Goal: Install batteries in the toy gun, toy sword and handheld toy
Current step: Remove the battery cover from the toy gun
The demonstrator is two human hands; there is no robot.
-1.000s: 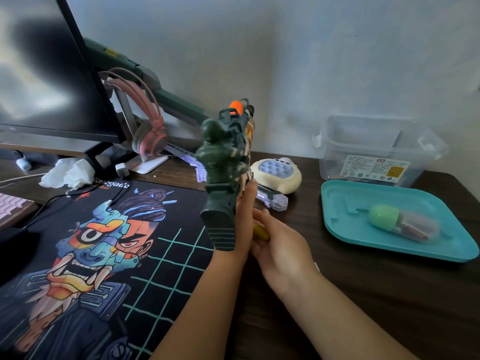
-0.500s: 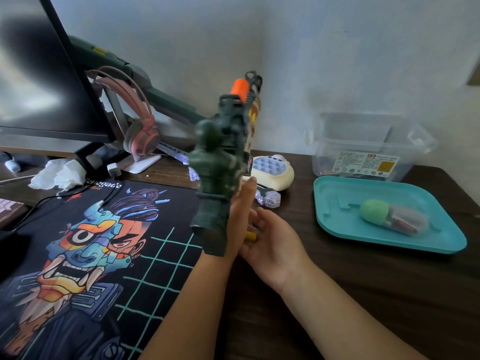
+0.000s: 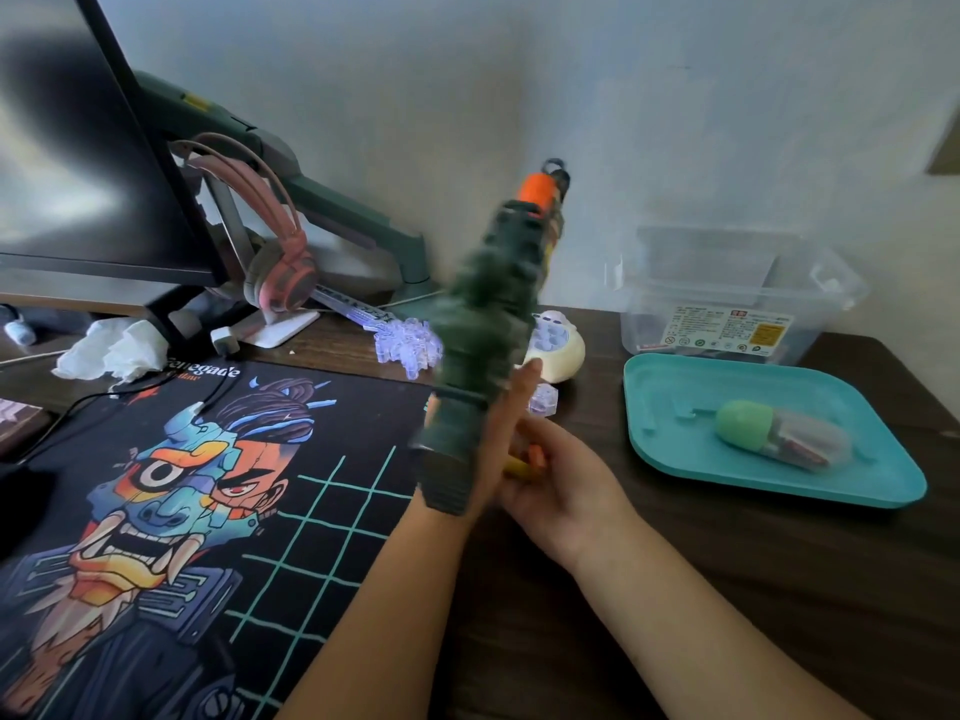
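Observation:
My left hand (image 3: 501, 433) grips the dark green toy gun (image 3: 485, 330) by its handle, barrel with orange tip pointing up and away; the gun is motion-blurred. My right hand (image 3: 566, 485) sits just right of the handle, fingers curled around small yellow and orange pieces (image 3: 524, 462) that look like batteries. The clear purple toy sword (image 3: 405, 340) lies on the desk behind the gun. The cream handheld toy (image 3: 558, 350) with purple buttons rests beside it, partly hidden by the gun. A green-capped capsule case (image 3: 774, 433) lies in the teal tray (image 3: 727, 480).
A clear plastic bin (image 3: 727, 298) stands behind the tray. A monitor (image 3: 78, 163) on an arm, pink headphones (image 3: 275, 257) on a stand and crumpled tissue (image 3: 114, 350) fill the back left. A printed desk mat (image 3: 208, 511) covers the left of the dark wooden desk.
The gun has tilted, its barrel swinging up and to the right. My right hand stays under the handle with the small pieces in it. The camera view has shifted a little.

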